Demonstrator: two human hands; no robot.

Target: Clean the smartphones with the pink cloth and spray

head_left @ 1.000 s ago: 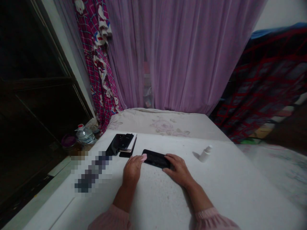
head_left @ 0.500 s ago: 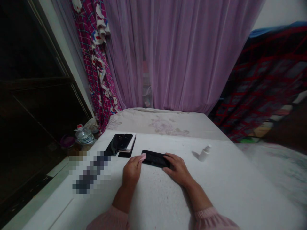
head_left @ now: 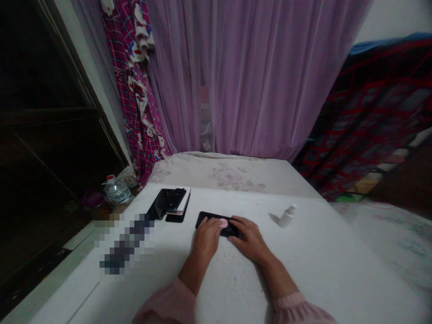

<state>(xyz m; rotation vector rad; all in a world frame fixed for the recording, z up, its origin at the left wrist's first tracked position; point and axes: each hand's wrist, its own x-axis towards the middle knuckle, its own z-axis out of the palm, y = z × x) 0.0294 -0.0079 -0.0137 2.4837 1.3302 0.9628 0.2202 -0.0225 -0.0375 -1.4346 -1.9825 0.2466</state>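
One black phone (head_left: 230, 231) in from the surface's (head_left: 324, 265) left edge, kinda loosely gripped by right hand (head_left: 249, 237), pink cloth (head_left: 223, 223) on it in curled left hand (head_left: 206, 237)

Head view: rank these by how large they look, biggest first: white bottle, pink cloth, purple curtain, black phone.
1. Purple curtain
2. Black phone, though partly covered
3. White bottle
4. Pink cloth, only its showing part judged
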